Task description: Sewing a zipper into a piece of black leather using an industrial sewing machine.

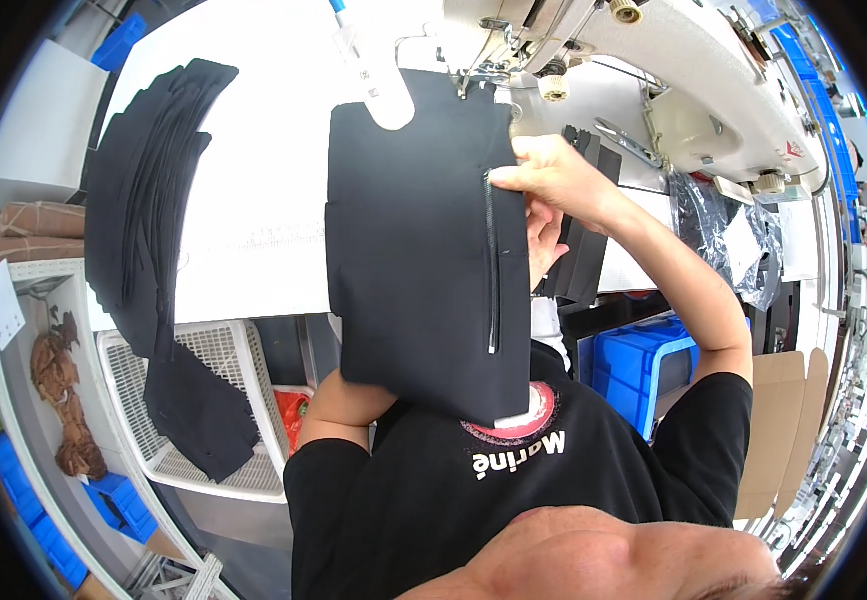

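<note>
I've got the black panel (pixel 414 240) running from just below the head of the sewing machine (pixel 694 60) down over the near edge of the white table (pixel 254 200), its lower end in front of the shirt. The right hand (pixel 566 180) is clamped on the panel's right edge, thumb on top by the upper end of the zipper (pixel 493 270). The left hand (pixel 546 235) comes through underneath, fingers showing past that same edge — whether they grip anything, I can't tell. To handle this well, I'd say: support the hanging cloth from below, hold the edge lightly, let the zipper lie straight without stretching the fabric, and watch the rounded white arm (pixel 386 100) lying over the far end. Counting now: one panel in hand, one zipper on it, one sewing machine, one pair of snips (pixel 626 142) on the right, one white basket (pixel 272 400) below left, one blue bin (pixel 624 375) under the table's right side. The dark stack (pixel 144 190) on the left holds many pieces — too overlapped for me to count.
</note>
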Demonstrator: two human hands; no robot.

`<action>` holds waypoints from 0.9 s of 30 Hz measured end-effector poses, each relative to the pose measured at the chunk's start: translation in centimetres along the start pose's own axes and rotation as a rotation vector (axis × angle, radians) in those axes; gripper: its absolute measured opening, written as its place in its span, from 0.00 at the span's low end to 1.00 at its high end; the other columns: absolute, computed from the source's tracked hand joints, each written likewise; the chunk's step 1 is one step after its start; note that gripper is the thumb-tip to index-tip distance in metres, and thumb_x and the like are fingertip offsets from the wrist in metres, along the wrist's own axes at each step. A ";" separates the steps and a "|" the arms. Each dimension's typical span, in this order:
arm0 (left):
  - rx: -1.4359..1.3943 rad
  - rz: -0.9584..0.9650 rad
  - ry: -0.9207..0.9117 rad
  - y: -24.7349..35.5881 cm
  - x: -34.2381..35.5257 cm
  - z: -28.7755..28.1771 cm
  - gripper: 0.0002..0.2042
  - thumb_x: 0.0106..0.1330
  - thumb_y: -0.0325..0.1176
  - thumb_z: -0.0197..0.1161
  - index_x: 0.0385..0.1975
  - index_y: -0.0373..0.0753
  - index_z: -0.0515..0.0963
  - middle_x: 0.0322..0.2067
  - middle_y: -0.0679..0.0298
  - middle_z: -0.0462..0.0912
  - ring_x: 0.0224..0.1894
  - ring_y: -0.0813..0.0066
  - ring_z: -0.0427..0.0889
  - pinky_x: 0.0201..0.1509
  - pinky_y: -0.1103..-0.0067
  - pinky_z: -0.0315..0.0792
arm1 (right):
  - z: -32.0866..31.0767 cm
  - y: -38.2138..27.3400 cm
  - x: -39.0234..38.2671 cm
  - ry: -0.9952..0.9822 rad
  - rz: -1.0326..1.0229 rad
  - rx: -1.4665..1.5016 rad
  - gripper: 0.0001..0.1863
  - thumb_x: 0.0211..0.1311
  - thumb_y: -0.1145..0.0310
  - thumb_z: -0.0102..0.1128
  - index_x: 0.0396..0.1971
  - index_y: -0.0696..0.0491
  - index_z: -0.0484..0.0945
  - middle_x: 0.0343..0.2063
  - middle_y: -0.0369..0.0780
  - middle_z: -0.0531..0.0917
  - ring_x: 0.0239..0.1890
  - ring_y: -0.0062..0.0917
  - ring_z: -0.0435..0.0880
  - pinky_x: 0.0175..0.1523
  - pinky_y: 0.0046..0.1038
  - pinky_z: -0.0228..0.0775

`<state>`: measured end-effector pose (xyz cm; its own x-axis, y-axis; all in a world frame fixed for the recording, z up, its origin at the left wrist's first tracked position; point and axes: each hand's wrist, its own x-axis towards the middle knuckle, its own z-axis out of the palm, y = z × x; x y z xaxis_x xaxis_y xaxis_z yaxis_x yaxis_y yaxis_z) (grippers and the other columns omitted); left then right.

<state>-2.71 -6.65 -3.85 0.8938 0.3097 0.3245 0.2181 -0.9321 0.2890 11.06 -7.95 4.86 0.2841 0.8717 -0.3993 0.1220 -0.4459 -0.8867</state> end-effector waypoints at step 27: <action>-0.209 0.125 0.040 -0.7 0.3 -0.4 0.27 0.61 0.42 0.62 0.58 0.34 0.70 0.61 0.59 0.68 0.68 0.65 0.59 0.72 0.62 0.49 | -0.2 0.8 4.1 0.001 0.065 0.105 0.18 0.55 0.62 0.67 0.16 0.58 0.73 0.10 0.36 0.74 0.07 0.16 0.72 0.12 0.18 0.58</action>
<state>-2.70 -5.87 -3.60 0.8915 0.2057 0.4036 0.0174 -0.9059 0.4232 12.51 -4.79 2.54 0.2892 0.8416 -0.4562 0.0032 -0.4774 -0.8787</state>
